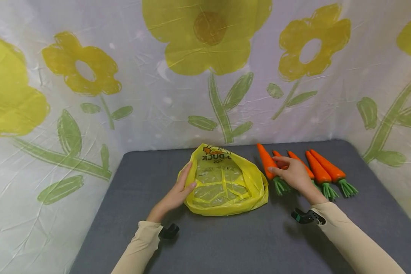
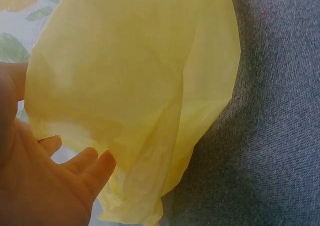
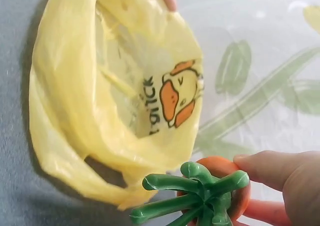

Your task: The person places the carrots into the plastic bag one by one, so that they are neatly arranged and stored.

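- Plainly, a yellow bag sat upright with its mouth spread wide, near the middle of the tabletop.
- At the bag's 9 o'clock, the left hand held its rim, thumb on one side of the thin wall and fingers on the other.
- To the bag's 2 o'clock, the right hand pinched one carrot between thumb and fingers, near its leafy end.
- That carrot lay just beside the bag, tip towards 11 o'clock and green stems towards 5; whether the two touched could not be told.
- The hands were well apart, with the bag between them.
- Towards 3 o'clock from the pinched carrot, four other carrots lay in a row, tips pointing roughly to 10 or 11; the nearest was partly hidden by the right hand.
- A duck print with mirrored lettering showed at 12 o'clock on the bag's wall.
- Both wrists wore dark bands just beyond the cream sleeves.
- Towards 12 o'clock, past the tabletop's far edge, hung a pale curtain with yellow flowers.
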Demonstrator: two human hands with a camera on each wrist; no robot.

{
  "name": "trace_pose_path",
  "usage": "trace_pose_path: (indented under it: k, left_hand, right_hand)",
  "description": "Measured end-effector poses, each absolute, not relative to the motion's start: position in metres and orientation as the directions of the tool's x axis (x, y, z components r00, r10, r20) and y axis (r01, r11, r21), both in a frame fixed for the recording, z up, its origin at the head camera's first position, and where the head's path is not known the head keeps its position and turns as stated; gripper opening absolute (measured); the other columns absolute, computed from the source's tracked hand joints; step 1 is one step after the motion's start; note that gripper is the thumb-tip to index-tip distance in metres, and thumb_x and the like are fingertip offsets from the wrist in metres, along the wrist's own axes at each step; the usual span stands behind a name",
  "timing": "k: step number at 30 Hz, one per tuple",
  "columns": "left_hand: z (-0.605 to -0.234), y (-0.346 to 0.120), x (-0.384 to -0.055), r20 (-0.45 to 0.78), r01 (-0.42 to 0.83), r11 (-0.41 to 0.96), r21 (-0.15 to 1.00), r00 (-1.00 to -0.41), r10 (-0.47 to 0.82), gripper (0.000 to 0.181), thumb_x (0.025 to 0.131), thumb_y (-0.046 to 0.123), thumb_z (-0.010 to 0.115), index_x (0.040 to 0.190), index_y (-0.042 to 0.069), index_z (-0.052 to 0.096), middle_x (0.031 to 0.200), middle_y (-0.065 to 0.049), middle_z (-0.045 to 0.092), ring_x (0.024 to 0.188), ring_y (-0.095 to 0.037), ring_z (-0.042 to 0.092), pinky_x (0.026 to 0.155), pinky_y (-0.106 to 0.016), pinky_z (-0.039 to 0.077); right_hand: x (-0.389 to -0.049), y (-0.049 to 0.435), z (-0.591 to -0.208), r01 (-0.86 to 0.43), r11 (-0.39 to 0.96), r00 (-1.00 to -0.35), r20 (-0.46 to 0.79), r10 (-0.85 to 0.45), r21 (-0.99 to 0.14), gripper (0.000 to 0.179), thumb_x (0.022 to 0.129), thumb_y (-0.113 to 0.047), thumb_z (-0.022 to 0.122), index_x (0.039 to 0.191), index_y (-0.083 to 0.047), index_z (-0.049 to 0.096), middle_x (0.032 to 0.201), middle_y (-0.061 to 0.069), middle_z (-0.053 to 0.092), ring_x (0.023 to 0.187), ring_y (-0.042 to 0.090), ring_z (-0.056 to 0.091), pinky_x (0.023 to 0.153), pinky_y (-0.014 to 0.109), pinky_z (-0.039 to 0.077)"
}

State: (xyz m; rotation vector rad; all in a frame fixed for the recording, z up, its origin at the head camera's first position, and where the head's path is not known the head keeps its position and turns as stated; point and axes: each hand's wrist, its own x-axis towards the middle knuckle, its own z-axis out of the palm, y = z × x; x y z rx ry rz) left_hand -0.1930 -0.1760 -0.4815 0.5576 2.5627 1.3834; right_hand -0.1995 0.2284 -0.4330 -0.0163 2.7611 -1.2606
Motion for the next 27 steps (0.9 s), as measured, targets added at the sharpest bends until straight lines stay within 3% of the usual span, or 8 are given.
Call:
trace_pose_path:
  k: [8, 12, 18, 27]
  left_hand:
    - [-0.482, -0.174, -0.191, 0.031, 0.252, 0.491, 0.834, -0.91, 0.413, 0.073, 0.105, 0.017, 0.046, 0.161, 0.018, 0.0, 0.169, -0.01, -0.001, 0.156, -0.035, -0.001, 0.121, -0.065, 0.007]
    - [-0.483, -0.174, -0.191, 0.064, 0.279, 0.5, 0.82, -0.912, 0.404, 0.071, 0.104, 0.017, 0.048, 0.161, 0.018, 0.006, 0.168, -0.013, 0.002, 0.155, -0.038, 0.003, 0.119, -0.067, 0.011]
    - [-0.483, -0.174, -0.194, 0.084, 0.29, 0.531, 0.796, -0.922, 0.377, 0.065, 0.103, 0.021, 0.051, 0.16, 0.022, 0.02, 0.167, -0.016, 0.008, 0.154, -0.041, 0.008, 0.116, -0.071, 0.015]
    - [-0.483, -0.172, -0.197, 0.09, 0.299, 0.527, 0.795, -0.918, 0.385, 0.065, 0.104, 0.017, 0.049, 0.16, 0.015, 0.016, 0.167, -0.017, 0.007, 0.154, -0.043, 0.005, 0.116, -0.073, 0.01]
  right_hand:
    - [-0.194, 0.216, -0.423, 0.002, 0.629, -0.993, -0.074, -0.089, -0.778, 0.061, 0.091, -0.039, 0.07, 0.142, -0.01, 0.055, 0.131, 0.023, 0.063, 0.103, 0.03, 0.068, 0.072, 0.031, 0.057]
    - [-0.193, 0.211, -0.421, -0.02, 0.619, -0.992, -0.059, -0.107, -0.785, 0.06, 0.091, -0.037, 0.07, 0.142, -0.009, 0.055, 0.13, 0.023, 0.064, 0.111, 0.035, 0.066, 0.077, 0.035, 0.058]
    - [-0.192, 0.204, -0.419, -0.043, 0.61, -0.989, -0.054, -0.14, -0.791, 0.058, 0.092, -0.034, 0.071, 0.142, -0.009, 0.054, 0.127, 0.023, 0.065, 0.107, 0.034, 0.067, 0.073, 0.032, 0.057]
    - [-0.19, 0.193, -0.415, -0.055, 0.616, -0.985, -0.06, -0.164, -0.786, 0.059, 0.09, -0.039, 0.072, 0.142, -0.015, 0.055, 0.129, 0.02, 0.064, 0.107, 0.032, 0.066, 0.075, 0.035, 0.056]
